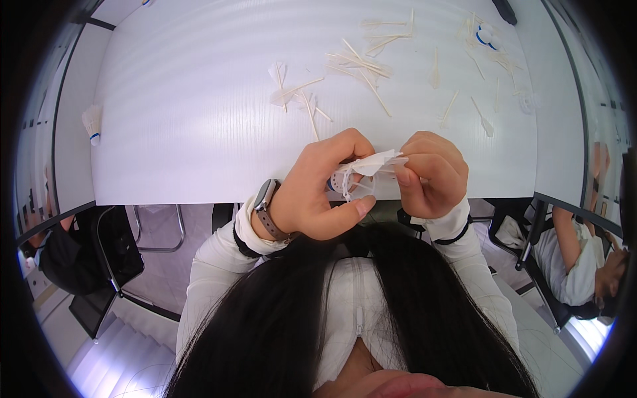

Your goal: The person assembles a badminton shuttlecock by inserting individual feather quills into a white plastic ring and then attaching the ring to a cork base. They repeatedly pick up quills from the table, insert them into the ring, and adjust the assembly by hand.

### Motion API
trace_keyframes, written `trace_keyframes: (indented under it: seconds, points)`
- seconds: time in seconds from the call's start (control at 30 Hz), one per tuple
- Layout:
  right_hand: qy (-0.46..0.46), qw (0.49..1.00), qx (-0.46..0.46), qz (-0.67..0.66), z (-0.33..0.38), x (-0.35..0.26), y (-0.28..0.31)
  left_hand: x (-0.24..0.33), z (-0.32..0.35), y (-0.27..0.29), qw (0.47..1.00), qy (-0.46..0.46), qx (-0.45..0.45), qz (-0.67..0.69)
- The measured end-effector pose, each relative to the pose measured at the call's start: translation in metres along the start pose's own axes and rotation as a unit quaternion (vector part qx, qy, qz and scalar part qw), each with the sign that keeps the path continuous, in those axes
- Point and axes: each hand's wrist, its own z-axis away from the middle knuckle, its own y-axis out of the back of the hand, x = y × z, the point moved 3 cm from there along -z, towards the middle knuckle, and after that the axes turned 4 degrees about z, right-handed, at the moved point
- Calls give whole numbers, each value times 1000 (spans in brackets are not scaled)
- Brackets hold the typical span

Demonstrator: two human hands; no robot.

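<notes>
My left hand point(317, 178), a watch on its wrist, curls around a partly feathered shuttlecock point(342, 182). Its blue-banded base faces my left palm, and an open pale ring shows between thumb and fingers. From the shuttlecock a white feather point(377, 163) reaches toward my right hand point(434, 174). The thumb and index finger of that hand are pinched together at the feather's outer end. Both hands are raised over the table's near edge. My fingers hide part of the shuttlecock's base and the feather's tip.
Loose feathers point(358, 66) lie scattered across the white table point(199, 146). A shuttlecock point(93, 125) lies by the left edge; blue-banded shuttlecock bases point(488, 38) sit at the far right. Upright panels flank the table. Another person point(577, 259) sits at the right, beyond the panel.
</notes>
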Motion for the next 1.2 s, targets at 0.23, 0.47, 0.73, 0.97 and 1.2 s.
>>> trace_keyframes:
  seconds: [0.23, 0.47, 0.73, 0.97, 1.2]
  points:
    - [-21, 1000, 2, 1, -1, -1, 1, 1, 0, 0, 1000, 6, 1, -3]
    - [-33, 999, 31, 28, 6, 0, 3, -2, 0, -2, 1000, -2, -1, 18]
    - [-88, 991, 93, -37, 14, 5, 7, -6, 3, -4, 997, -1, 59, 41]
    - [10, 994, 91, 60, 4, 7, 10, -6, 5, -4, 993, 13, 97, 58]
    - [22, 998, -38, 42, -4, 7, 7, -7, 6, -5, 991, 9, 120, 54]
